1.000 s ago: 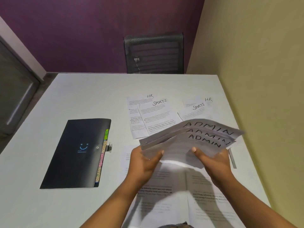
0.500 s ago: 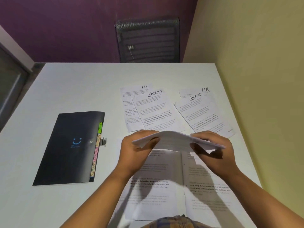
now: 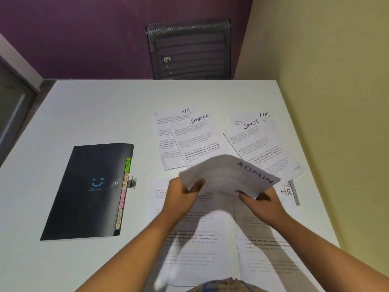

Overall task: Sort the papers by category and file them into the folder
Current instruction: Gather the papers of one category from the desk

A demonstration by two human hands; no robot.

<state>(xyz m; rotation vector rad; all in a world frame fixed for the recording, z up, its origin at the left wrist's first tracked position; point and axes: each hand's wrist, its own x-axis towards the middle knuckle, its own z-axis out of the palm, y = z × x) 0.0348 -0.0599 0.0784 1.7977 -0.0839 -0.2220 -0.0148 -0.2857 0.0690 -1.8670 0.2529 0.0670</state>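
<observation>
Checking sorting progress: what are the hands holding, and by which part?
White stack of papers marked ADMIN: left hand grips its near left corner, right hand its near right edge.

From my seat I have the folder [image 3: 88,192] lying flat on the left half of the table [image 3: 94,110], tabbed edge facing the middle. A chair [image 3: 189,49] stands behind the far edge. Right of the folder, toward the far side, a centre SPORTS sheet [image 3: 195,140] overlaps a centre HR sheet [image 3: 168,114]. Further right, a right SPORTS sheet [image 3: 261,148] overlaps a right HR sheet [image 3: 252,118]. In front of those pairs, the ADMIN stack [image 3: 227,175] sits above the table, gripped by the left hand [image 3: 181,197] and the right hand [image 3: 263,205] at either end. Beneath it lie two near sheets [image 3: 193,239] side by side, with a near HR sheet [image 3: 286,191] just right of the right hand.
</observation>
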